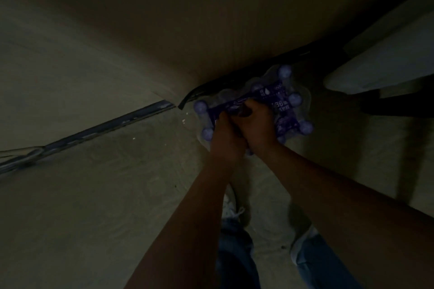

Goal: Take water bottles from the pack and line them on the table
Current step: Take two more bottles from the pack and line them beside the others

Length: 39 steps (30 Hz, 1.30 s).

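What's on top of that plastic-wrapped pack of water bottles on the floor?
Both hands, left hand and right hand, rest on the clear-wrapped bottle pack with its purple label. They cover its middle caps.

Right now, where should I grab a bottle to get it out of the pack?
Grip a corner bottle by its cap and neck, from above. The caps stand up through the pack, while wrap hides the bodies. Both hands, left and right, cover the middle, so the outer bottles are freest.

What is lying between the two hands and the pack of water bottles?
Nothing: in the head view both hands press directly on the pack of water bottles.
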Tool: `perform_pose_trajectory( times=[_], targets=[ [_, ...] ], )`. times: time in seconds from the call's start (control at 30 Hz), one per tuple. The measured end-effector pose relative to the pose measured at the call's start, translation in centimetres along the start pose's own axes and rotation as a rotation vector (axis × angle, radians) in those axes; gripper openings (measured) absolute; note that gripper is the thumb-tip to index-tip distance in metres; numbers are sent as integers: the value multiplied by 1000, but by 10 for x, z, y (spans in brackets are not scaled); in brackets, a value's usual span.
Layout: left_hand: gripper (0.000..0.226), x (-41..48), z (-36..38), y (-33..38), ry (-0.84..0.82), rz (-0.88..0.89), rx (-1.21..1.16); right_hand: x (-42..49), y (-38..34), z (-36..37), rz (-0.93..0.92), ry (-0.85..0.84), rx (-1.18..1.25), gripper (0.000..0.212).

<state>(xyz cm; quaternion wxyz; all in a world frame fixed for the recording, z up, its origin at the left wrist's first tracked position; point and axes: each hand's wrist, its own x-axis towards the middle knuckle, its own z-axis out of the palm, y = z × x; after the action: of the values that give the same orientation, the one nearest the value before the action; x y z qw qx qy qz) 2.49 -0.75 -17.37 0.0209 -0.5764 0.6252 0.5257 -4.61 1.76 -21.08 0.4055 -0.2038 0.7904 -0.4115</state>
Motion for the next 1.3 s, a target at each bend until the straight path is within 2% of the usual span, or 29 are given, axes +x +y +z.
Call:
perform_pose_trajectory(
  times=[0.1, 0.2, 0.27, 0.3, 0.37, 0.43, 0.57, 0.67, 0.8, 0.9, 0.93, 1.0, 1.1, 1.17, 1.23, 1.3],
  targets=[
    [32, 6, -4, -2, 74, -21, 54, -1, -2, -6, -19, -67, -94, 8],
    [16, 8, 0, 0, 198, 29, 183, -4, -5, -14, 160, -216, -32, 12],
    [17, 9, 3, 4, 207, 119, 287, -4, -5, -19, 282, -265, 29, 14],
    [19, 11, 5, 4, 192, 194, 362, -5, -5, -19, 327, -232, 42, 15],
    [22, 12, 9, -1, 131, 309, 526, -5, -3, -15, 419, -56, 100, 21],
    [23, 10, 10, -6, 90, 324, 658, -5, -5, -9, 501, 105, 223, 33],
    [30, 16, 8, 0, -61, 303, 825, 6, -15, -1, 480, 171, 374, 7],
    [39, 27, 8, 6, -139, 260, 811, 20, -16, 1, 475, 193, 398, 24],
    [32, 27, 7, -2, -188, 206, 865, 19, -12, 10, 330, 380, 142, 31],
    [31, 20, 0, -7, -178, 238, 761, 11, -11, 13, 220, 436, -162, 15],
    [32, 19, -2, -8, -166, 266, 708, 11, -14, 10, 190, 397, -269, 16],
    [35, 15, -6, -6, -156, 294, 630, 11, -17, -1, 76, 200, -523, 19],
    [41, 17, -11, 0, -134, 408, 650, 5, -17, -27, -96, -8, -792, 17],
    [40, 19, -17, 5, -161, 461, 698, -2, -13, -39, -137, -67, -795, 16],
    [39, 17, -24, 9, -156, 485, 809, -8, -19, -42, -121, -87, -897, 23],
    [38, 6, -37, 18, -67, 542, 872, -13, -33, -45, -197, 21, -987, 23]
  ],
)
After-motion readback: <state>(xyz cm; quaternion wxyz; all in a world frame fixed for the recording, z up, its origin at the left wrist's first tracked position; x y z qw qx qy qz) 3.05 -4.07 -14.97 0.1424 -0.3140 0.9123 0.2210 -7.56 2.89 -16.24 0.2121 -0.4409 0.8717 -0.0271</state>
